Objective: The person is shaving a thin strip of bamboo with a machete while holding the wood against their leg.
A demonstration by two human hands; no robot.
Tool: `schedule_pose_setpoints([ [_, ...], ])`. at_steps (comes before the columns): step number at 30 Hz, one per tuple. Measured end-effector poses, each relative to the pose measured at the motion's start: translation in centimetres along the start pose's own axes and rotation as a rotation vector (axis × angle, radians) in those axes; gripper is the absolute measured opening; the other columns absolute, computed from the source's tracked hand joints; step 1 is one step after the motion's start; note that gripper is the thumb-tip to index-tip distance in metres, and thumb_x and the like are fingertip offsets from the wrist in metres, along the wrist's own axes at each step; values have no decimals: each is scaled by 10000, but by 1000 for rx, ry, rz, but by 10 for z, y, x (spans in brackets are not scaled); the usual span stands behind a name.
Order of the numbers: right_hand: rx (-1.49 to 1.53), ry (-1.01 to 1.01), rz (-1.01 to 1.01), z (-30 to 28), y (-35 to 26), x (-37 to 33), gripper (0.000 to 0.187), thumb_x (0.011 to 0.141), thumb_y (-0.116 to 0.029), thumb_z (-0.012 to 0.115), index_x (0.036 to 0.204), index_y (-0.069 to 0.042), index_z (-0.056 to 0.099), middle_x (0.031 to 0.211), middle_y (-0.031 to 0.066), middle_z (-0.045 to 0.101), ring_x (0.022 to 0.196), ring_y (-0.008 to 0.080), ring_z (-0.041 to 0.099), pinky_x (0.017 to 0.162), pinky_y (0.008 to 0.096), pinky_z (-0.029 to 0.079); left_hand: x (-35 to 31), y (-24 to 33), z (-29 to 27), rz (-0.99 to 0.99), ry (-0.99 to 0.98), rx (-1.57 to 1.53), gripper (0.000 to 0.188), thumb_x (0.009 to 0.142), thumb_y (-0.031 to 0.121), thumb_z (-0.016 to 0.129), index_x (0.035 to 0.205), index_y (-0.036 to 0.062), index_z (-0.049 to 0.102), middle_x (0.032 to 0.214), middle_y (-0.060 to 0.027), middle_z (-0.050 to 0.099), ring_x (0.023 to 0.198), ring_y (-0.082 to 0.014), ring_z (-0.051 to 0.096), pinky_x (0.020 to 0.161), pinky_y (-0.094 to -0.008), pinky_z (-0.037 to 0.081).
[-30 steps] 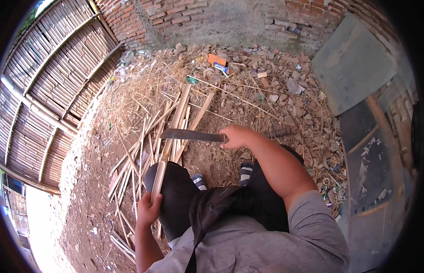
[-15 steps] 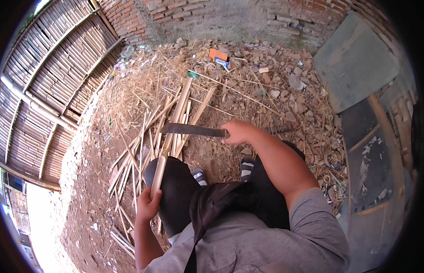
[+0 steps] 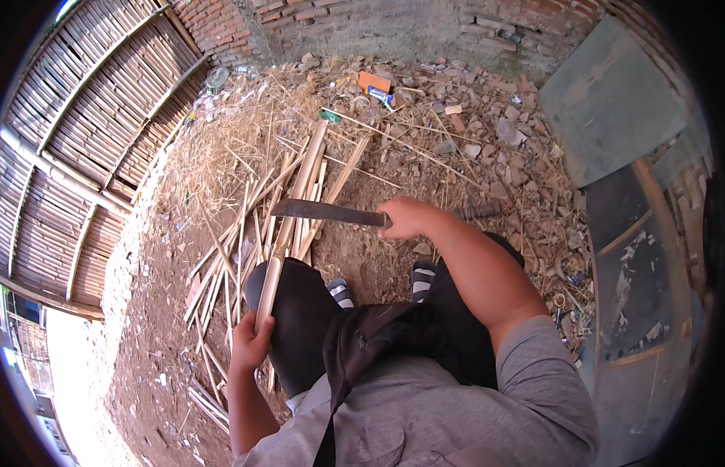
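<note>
A long split bamboo piece (image 3: 270,286), pale and hollowed on its upper face, slants away from me past my left knee. My left hand (image 3: 252,341) is closed around its near end. Gripped in my right hand (image 3: 407,217) is a machete (image 3: 330,212) with a dark, slightly curved blade. The blade points left and crosses above the bamboo's farther part; whether it touches is unclear. My right fingers hide most of the handle. Under and beside the blade, several bamboo strips (image 3: 215,288) lie in a loose pile on the ground.
A bamboo-slat fence (image 3: 105,101) stands at left and a brick wall (image 3: 362,31) at the back. Leaning panels (image 3: 612,105) line the right side. Stones, dry straw and litter cover the ground, with an orange block (image 3: 373,82) far off. My sandaled feet (image 3: 341,293) are between my knees.
The whole view has shifted a little, so the ground sits slightly higher in it. Both hands keep their holds, and the machete stays across the bamboo almost unmoved.
</note>
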State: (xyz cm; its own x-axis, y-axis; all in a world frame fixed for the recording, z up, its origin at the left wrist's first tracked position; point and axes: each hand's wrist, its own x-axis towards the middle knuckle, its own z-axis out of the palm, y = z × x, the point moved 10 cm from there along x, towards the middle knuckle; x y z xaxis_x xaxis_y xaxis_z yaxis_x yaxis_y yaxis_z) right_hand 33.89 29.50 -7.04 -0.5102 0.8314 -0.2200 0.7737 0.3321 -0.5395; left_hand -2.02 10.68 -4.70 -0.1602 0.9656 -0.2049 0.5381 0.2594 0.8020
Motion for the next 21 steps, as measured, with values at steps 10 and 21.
schedule_pose_setpoints([
  [10,34,12,-23,9,5,7,437,799,-381,787,1111,-88,698,897,155,706,871,323,690,779,432,525,-1,2,4,-27,-13,-31,274,987,267,667,854,56,555,598,19,525,485,-74,507,452,-254,389],
  [21,29,24,-34,11,5,9,430,792,-373,795,1086,-74,700,902,159,713,878,320,694,784,423,529,0,1,3,-28,-33,-44,267,992,272,660,868,59,555,603,20,531,486,-73,510,454,-249,389],
])
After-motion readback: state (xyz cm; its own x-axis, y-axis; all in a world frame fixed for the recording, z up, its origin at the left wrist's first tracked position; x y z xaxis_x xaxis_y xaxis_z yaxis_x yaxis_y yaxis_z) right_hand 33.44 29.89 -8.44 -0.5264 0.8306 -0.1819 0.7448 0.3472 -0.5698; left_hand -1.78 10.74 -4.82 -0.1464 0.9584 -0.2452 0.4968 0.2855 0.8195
